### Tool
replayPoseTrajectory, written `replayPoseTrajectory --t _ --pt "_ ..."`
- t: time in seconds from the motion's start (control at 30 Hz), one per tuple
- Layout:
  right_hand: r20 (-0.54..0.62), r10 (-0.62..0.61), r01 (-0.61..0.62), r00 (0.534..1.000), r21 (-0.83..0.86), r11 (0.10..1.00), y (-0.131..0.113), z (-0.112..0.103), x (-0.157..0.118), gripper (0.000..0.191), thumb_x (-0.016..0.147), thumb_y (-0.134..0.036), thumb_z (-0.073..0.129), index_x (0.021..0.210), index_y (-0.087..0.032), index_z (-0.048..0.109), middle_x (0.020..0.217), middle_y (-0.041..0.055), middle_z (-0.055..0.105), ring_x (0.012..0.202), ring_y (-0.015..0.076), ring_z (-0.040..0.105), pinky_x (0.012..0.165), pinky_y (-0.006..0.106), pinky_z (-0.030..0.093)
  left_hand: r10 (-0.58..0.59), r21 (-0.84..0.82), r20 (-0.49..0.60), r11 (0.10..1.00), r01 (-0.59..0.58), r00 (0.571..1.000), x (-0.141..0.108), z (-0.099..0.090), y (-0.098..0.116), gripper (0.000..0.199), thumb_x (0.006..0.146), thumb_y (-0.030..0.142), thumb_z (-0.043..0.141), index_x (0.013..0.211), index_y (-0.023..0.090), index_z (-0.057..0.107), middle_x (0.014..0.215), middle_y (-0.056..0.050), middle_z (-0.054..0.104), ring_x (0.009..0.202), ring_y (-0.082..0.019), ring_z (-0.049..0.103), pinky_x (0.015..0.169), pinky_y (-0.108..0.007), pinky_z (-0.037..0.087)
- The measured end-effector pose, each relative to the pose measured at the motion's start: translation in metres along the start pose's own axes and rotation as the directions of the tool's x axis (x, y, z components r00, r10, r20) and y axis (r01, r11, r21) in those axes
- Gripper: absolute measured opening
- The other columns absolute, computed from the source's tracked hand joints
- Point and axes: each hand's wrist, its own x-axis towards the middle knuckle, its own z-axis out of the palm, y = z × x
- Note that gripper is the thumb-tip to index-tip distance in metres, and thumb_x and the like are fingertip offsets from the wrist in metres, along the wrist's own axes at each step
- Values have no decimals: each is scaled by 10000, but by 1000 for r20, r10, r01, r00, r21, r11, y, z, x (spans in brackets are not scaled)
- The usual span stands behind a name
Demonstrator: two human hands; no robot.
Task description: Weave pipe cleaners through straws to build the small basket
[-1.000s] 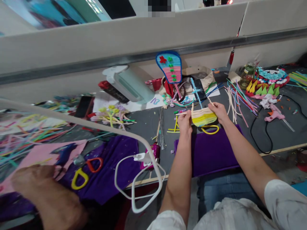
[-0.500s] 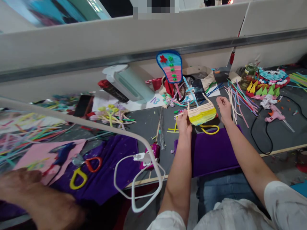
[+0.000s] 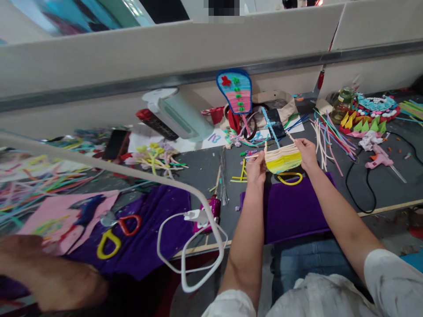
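Between my two hands is a panel of pipe cleaners (image 3: 283,159), its rows running from cream at the top through yellow to a pale blue-green bottom edge. My left hand (image 3: 256,168) pinches its left side, with cream stem ends sticking out past the fingers. On the opposite side, my right hand (image 3: 306,154) is closed at the upper right corner, where a cream stem end pokes up. Behind the panel stands a light blue twisted pipe cleaner stem (image 3: 271,127). Yellow-handled scissors (image 3: 291,178) lie just below it, mostly hidden, near a folded purple cloth (image 3: 294,211).
Loose pipe cleaners (image 3: 337,136) and a pink glue gun (image 3: 380,160) lie to the right. A white cable (image 3: 188,281) loops over the front edge. At left are red-and-yellow scissors (image 3: 120,233) and another person's blurred hand (image 3: 49,273). A fan-shaped craft piece (image 3: 235,92) stands at the back.
My right hand has moved left and closed at the panel's right corner; before, it was apart from it. The panel has shifted slightly right. The other person's hand has moved slightly.
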Motion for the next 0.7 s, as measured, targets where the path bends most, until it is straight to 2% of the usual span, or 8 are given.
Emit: replayPoseTrajectory --t 0.1,0.17,0.2,0.27,0.33,0.43,0.5,0.7 --pt "23 -37 38 999 -75 996 2 -2 1 287 693 -483 667 741 -214 583 649 -7 575 650 159 529 642 296 461 3 -30 -3 1000 -4 1000 -1 3 2 424 464 333 929 729 135 663 698 -41 716 600 -139 655 619 -261 518" --pt "17 -163 163 986 -231 959 0 -3 -1 269 746 -470 630 803 -209 601 752 22 603 737 179 548 726 319 477 47 -32 -50 998 -48 998 -2 6 3 433 439 332 931 707 146 645 678 -23 705 589 -133 643 622 -263 511" --pt "15 -264 253 964 -337 907 -2 -3 -4 258 770 -454 619 843 -206 618 826 42 614 805 194 555 790 339 477 84 -26 -78 996 -87 993 -3 8 4 440 427 334 931 696 151 635 670 -12 698 584 -126 635 620 -258 505" --pt "56 -478 428 877 -543 722 -9 0 -12 237 812 -412 613 922 -206 654 987 84 605 963 230 541 931 389 438 173 -3 -121 985 -175 977 -6 12 4 451 408 341 930 675 156 617 652 9 680 569 -108 611 606 -238 485" --pt "161 -581 535 798 -632 561 -15 5 -24 209 875 -378 568 915 -214 691 1025 102 584 1045 251 522 988 412 406 241 26 -127 971 -239 962 -10 16 3 444 413 347 926 666 154 615 629 24 659 548 -87 581 577 -212 451" --pt "325 -614 637 719 -661 396 -19 16 -39 220 894 -388 572 873 -241 733 1151 102 546 1133 258 491 1004 409 400 276 44 -64 961 -274 959 -17 22 0 403 467 341 913 682 147 634 580 39 618 495 -61 520 522 -185 386" --pt "374 -612 655 696 -681 328 -18 21 -44 213 886 -391 590 845 -249 743 1236 93 516 1189 273 457 1025 428 382 277 31 -20 961 -276 961 -20 25 -3 388 484 341 908 689 144 644 590 30 629 489 -60 512 523 -188 385" --pt "387 -565 618 729 -727 299 -14 23 -45 197 884 -363 591 823 -251 741 1285 88 500 1223 300 417 1038 479 345 215 12 15 977 -215 977 -24 28 -4 392 482 350 909 686 145 644 661 -8 674 577 -107 596 627 -242 462"
